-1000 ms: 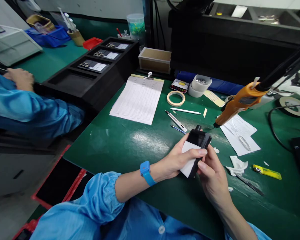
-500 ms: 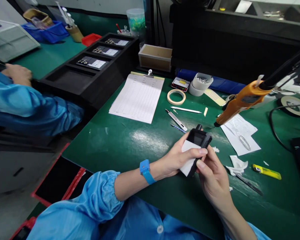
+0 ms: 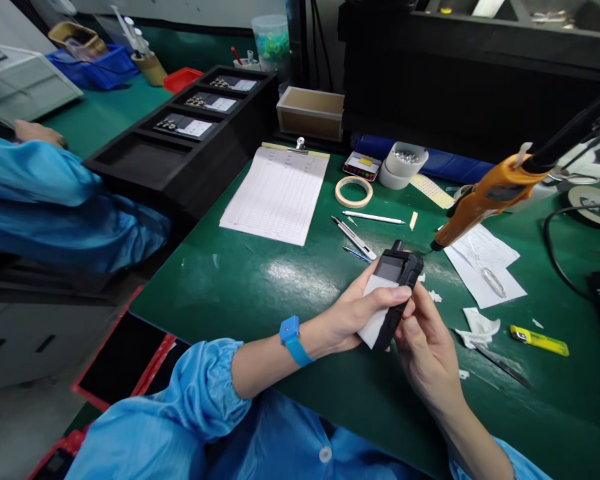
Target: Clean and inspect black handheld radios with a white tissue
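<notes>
A black device that looks like a handheld radio (image 3: 399, 267), with a short stub on top, a small dark screen and a white sheet over its lower front, is tilted above the near part of the table. My left hand (image 3: 357, 313) is wrapped round it from the left, thumb across the front. My right hand (image 3: 427, 340) is closed at its right side, thumb and forefinger together by the edge; any small part between them is hidden. An orange electric screwdriver (image 3: 485, 200) hangs beyond the radio to the right, its tip close to the table.
A clipboard (image 3: 280, 193), tape roll (image 3: 353, 192), white utility knife (image 3: 354, 238) and pens lie beyond my hands. To the right are papers (image 3: 485, 267), tweezers (image 3: 505, 368), white scraps and a yellow cutter (image 3: 540, 341). A black tray (image 3: 145, 160) separates me from a co-worker's sleeve (image 3: 35, 193).
The radio has tipped slightly in my left hand, showing more of its right side. My right thumb has slid off its front edge to the forefinger. The co-worker's hand has moved up and left.
</notes>
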{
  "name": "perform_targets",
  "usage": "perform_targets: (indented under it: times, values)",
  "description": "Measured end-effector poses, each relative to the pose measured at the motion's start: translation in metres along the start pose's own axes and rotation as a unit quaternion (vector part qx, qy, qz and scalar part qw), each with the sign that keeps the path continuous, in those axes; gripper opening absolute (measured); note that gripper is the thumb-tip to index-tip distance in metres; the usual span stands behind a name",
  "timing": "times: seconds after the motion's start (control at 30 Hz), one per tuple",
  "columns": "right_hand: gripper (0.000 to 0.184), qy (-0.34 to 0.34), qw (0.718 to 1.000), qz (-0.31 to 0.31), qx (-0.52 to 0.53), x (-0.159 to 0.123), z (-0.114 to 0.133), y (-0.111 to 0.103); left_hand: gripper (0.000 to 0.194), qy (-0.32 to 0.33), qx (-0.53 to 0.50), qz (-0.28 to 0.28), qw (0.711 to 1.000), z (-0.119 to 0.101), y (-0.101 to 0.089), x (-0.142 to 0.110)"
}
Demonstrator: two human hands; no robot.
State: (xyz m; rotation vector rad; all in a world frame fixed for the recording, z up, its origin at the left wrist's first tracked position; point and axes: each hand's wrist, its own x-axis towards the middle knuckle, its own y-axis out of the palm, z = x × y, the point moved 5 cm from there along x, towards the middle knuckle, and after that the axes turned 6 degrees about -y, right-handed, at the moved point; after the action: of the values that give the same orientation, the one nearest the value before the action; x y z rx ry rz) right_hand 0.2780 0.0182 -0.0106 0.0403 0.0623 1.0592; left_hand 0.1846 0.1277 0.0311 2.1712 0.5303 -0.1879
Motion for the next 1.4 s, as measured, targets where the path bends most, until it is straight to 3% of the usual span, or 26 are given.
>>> perform_targets:
  times: [0.27,0.57,0.77,0.97,1.13,1.4]
  values:
    - [0.085,0.0,0.999,-0.016,0.029,0.005,0.009,0.009,0.1,-0.005,0.019,-0.004,1.0,0.003,-0.004,0.0]
    - [0.074,0.013,0.999,-0.007,0.037,0.006,0.013,0.014,0.087,-0.017,0.023,0.007,1.0,0.008,-0.001,0.002]
    - [0.07,-0.001,1.0,-0.019,-0.011,0.004,0.005,0.008,0.065,0.0,0.009,-0.009,1.0,0.006,0.001,-0.001]
    - [0.055,-0.025,0.999,0.001,-0.037,0.004,0.01,0.011,0.066,0.006,-0.019,-0.021,1.0,0.009,0.001,0.002]
    - [0.057,-0.022,0.999,0.002,-0.026,0.009,0.011,0.014,0.078,-0.01,-0.032,-0.04,0.999,0.009,-0.002,0.004]
    - [0.068,-0.026,0.999,0.009,-0.021,0.008,0.016,0.021,0.073,0.005,-0.008,-0.019,1.0,0.006,-0.001,0.002]
